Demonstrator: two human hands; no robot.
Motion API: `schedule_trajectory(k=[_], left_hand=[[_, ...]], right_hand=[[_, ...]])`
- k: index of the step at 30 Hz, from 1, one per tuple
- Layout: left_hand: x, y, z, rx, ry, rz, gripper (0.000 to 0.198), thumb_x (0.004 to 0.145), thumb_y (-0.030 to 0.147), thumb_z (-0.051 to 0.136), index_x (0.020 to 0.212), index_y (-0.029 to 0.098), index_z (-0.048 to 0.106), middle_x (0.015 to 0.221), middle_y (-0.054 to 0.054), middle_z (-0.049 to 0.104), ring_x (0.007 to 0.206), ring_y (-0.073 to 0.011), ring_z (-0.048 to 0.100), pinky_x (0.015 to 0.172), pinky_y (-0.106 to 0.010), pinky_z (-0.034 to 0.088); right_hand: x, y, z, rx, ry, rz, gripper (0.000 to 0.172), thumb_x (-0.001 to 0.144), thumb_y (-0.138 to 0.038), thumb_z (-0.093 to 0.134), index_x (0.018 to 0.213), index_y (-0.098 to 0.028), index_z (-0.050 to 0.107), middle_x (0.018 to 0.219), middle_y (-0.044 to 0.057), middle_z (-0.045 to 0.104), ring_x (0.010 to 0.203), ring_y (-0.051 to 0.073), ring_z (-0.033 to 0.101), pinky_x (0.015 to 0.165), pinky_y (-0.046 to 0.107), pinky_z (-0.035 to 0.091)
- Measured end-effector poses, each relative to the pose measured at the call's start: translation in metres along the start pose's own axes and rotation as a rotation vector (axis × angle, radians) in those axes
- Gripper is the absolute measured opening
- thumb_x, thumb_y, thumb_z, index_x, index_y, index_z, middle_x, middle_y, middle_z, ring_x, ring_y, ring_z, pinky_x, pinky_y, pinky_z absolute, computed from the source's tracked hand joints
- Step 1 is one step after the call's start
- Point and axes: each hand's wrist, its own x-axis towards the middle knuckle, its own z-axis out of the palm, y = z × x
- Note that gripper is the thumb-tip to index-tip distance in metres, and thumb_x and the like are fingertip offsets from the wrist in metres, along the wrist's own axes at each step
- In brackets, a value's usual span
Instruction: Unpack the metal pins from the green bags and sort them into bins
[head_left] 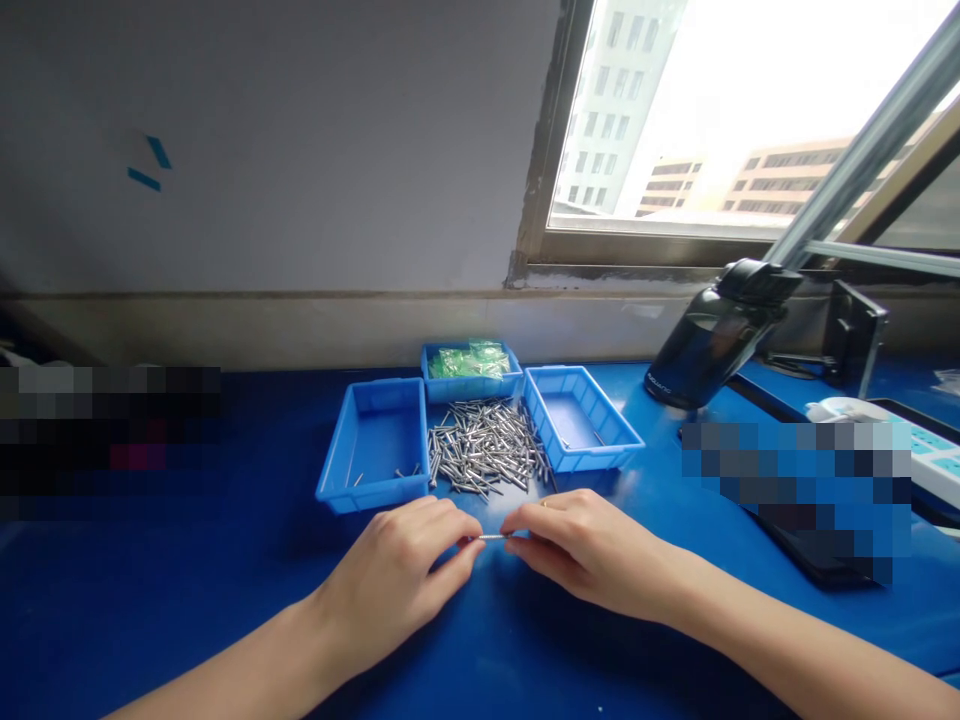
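Note:
Between my two hands a thin threaded screw (493, 537) lies level, pinched at both ends. My left hand (409, 555) closes thumb and fingers on its left end, and my right hand (581, 545) grips the right end the same way. Fingertips hide both ends of the screw. Just beyond the hands is a loose pile of silver screws (487, 447) on the blue tabletop (247, 580). A blue bin (375, 492) left of the pile holds a few screws. Another blue bin (600, 460) on the right also has a few inside.
Behind the pile stands a small blue bin (472, 385) with green-tinted plastic bags (472, 360). A black bottle (716, 335) stands at the right, near a power strip (900, 440) and a dark phone-like object (817, 550). The wall and window close off the back.

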Motion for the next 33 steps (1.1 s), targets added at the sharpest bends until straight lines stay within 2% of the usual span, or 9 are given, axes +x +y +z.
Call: schedule_trajectory(k=[6, 13, 18, 21, 26, 29, 33], left_hand=[[0.0001, 0.0035, 0.0031, -0.059, 0.063, 0.051, 0.013, 0.086, 0.019, 0.049, 0.085, 0.02, 0.062, 0.079, 0.0, 0.063, 0.074, -0.011, 0.058, 0.068, -0.02, 0.046], [-0.0006, 0.0052, 0.0045, -0.084, 0.056, 0.16, 0.015, 0.084, 0.014, 0.046, 0.085, 0.02, 0.06, 0.082, 0.0, 0.063, 0.074, -0.0106, 0.058, 0.067, -0.019, 0.047], [-0.0024, 0.0044, 0.0046, -0.038, 0.083, 0.052, 0.013, 0.08, 0.01, 0.048, 0.085, 0.019, 0.056, 0.072, 0.002, 0.061, 0.065, -0.0098, 0.056, 0.057, -0.018, 0.044], [-0.0015, 0.0031, 0.0037, -0.013, 0.037, 0.067, 0.013, 0.083, 0.013, 0.047, 0.086, 0.02, 0.057, 0.077, 0.001, 0.062, 0.07, -0.0109, 0.057, 0.063, -0.019, 0.045], [-0.0024, -0.0001, 0.0057, -0.011, -0.018, 0.141, 0.018, 0.087, 0.015, 0.043, 0.092, 0.021, 0.059, 0.085, -0.001, 0.063, 0.078, -0.0123, 0.057, 0.07, -0.021, 0.046], [-0.0025, -0.0014, 0.0059, -0.019, 0.002, 0.081, 0.013, 0.085, 0.018, 0.048, 0.092, 0.02, 0.059, 0.086, -0.001, 0.064, 0.079, -0.013, 0.058, 0.072, -0.022, 0.047], [-0.0001, -0.0003, 0.0013, -0.039, 0.031, 0.031, 0.009, 0.083, 0.016, 0.051, 0.081, 0.019, 0.06, 0.076, 0.001, 0.063, 0.071, -0.0109, 0.058, 0.065, -0.019, 0.046]], right_hand=[[0.0012, -0.0015, 0.0022, 0.004, -0.011, 0.013, 0.027, 0.092, -0.029, 0.036, 0.099, -0.018, 0.06, 0.072, 0.004, 0.064, 0.061, 0.012, 0.058, 0.056, 0.02, 0.037], [0.002, -0.0065, 0.0042, 0.068, -0.053, 0.015, 0.026, 0.091, -0.029, 0.039, 0.093, -0.017, 0.061, 0.069, 0.003, 0.064, 0.06, 0.011, 0.058, 0.055, 0.018, 0.037], [0.0018, -0.0063, 0.0012, 0.069, -0.02, 0.029, 0.024, 0.089, -0.032, 0.044, 0.099, -0.018, 0.061, 0.067, 0.002, 0.064, 0.058, 0.011, 0.057, 0.056, 0.018, 0.038], [0.0011, -0.0053, 0.0013, 0.084, 0.01, 0.026, 0.024, 0.089, -0.032, 0.044, 0.099, -0.018, 0.06, 0.065, 0.001, 0.062, 0.056, 0.011, 0.056, 0.054, 0.019, 0.036], [0.0006, -0.0043, 0.0036, 0.086, -0.015, -0.013, 0.019, 0.089, -0.024, 0.041, 0.088, -0.017, 0.059, 0.067, 0.002, 0.062, 0.055, 0.01, 0.054, 0.051, 0.018, 0.033], [0.0009, -0.0035, 0.0026, 0.063, 0.001, -0.016, 0.019, 0.089, -0.023, 0.04, 0.087, -0.017, 0.058, 0.065, 0.001, 0.06, 0.054, 0.009, 0.053, 0.05, 0.018, 0.031], [0.002, -0.0022, 0.0023, 0.019, 0.043, -0.002, 0.023, 0.091, -0.026, 0.037, 0.083, -0.017, 0.057, 0.061, 0.001, 0.057, 0.052, 0.009, 0.05, 0.05, 0.019, 0.029]])
